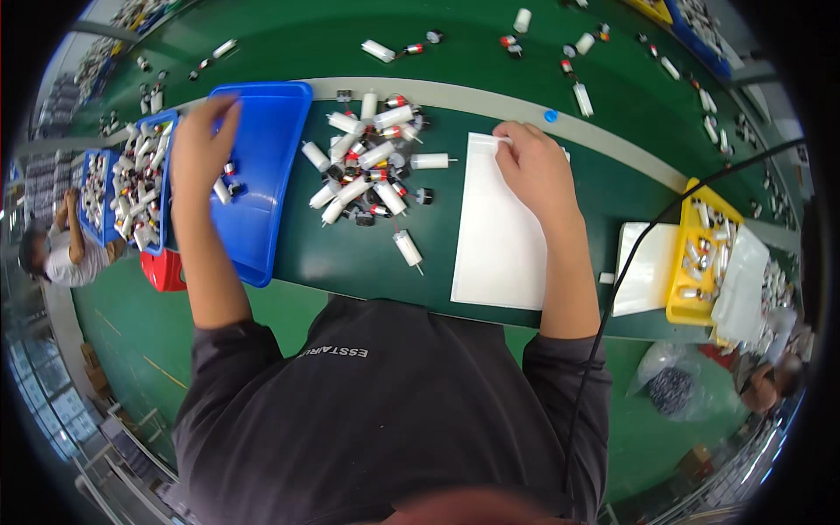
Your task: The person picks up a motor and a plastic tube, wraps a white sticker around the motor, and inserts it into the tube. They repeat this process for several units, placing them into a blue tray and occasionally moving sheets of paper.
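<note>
My left hand (203, 144) hovers over the left side of a blue tray (249, 227). Its fingers are smeared by motion, so whether it holds anything is unclear. A few small white-and-black parts (224, 190) lie in that tray beside my wrist. My right hand (535, 164) rests at the top of a white sheet or pad (499, 245), fingers curled and thumb pressed in. Anything in that pinch is hidden. Between my hands lies a heap of small white cylinders (378, 156) with red, black and wired pieces. One cylinder (408, 248) sits apart, nearer me.
Full blue bins (163, 197) stand at the left, a yellow bin (678, 289) at the right. A black cable (646, 232) crosses the right side. Beyond a pale ledge (437, 91), similar parts lie on a green surface (297, 44). A person (74, 249) sits far left.
</note>
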A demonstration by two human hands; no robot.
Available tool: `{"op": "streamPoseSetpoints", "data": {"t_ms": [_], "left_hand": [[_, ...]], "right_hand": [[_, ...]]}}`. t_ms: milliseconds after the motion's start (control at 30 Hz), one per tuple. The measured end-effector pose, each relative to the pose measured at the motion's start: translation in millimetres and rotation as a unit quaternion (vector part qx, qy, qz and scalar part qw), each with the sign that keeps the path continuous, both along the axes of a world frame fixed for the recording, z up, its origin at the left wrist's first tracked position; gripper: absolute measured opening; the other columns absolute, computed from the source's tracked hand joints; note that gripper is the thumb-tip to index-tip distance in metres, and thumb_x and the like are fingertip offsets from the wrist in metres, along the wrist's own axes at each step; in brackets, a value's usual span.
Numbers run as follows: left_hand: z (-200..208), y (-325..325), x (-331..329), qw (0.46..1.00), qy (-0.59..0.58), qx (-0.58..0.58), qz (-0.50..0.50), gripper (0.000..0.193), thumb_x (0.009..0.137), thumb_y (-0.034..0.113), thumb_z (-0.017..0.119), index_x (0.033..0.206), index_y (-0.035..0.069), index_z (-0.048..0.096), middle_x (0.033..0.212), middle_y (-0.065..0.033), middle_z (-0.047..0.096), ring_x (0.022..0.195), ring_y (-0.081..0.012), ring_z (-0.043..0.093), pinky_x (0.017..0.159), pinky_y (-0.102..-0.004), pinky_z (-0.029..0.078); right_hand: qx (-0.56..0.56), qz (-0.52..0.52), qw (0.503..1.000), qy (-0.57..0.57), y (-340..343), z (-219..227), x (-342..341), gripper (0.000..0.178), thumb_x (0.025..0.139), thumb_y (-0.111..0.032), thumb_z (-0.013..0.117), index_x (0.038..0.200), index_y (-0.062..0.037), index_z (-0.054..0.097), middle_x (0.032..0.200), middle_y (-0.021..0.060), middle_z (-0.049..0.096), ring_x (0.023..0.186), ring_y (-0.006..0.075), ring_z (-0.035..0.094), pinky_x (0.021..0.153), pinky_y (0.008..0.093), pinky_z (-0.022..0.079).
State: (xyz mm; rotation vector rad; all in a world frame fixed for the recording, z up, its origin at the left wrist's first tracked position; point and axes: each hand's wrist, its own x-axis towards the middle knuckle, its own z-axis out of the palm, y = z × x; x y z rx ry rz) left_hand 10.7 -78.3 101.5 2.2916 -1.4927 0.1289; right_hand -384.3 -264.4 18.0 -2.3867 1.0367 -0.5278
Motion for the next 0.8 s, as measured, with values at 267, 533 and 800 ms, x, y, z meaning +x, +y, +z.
{"op": "streamPoseSetpoints", "data": {"t_ms": [267,533,800], "left_hand": [[-100,-167,7,0.951,-0.032,0.092,-0.295,0.046,0.094,0.014,0.065,0.139,0.010,0.057,0.146,-0.0186,0.053,0.131,-0.0358,0.054,0.111,-0.0420,0.043],[-23,-156,-48,0.891,0.347,-0.078,-0.282,0.029,0.096,0.026,0.070,0.116,0.004,0.065,0.115,-0.0106,0.071,0.101,-0.0178,0.067,0.093,-0.0319,0.052],[-7,-122,-182,0.665,0.717,0.006,-0.209,0.039,0.107,0.040,0.045,0.126,0.006,0.044,0.121,-0.0210,0.068,0.078,-0.0220,0.069,0.064,-0.0332,0.054]], "right_hand": [[0.051,0.007,0.999,0.005,2,15,3,0.013,0.089,-0.010,0.061,0.101,-0.0082,0.067,0.091,0.0144,0.069,0.081,0.0328,0.069,0.073,0.0438,0.055],[0.004,0.015,1.000,-0.016,-2,6,-2,0.012,0.091,-0.008,0.061,0.101,-0.0082,0.068,0.099,0.0120,0.072,0.084,0.0321,0.070,0.074,0.0407,0.056],[-0.032,0.012,0.999,0.024,-1,0,2,0.008,0.094,-0.011,0.059,0.100,-0.0068,0.063,0.093,0.0119,0.071,0.081,0.0331,0.070,0.071,0.0442,0.055]]}}
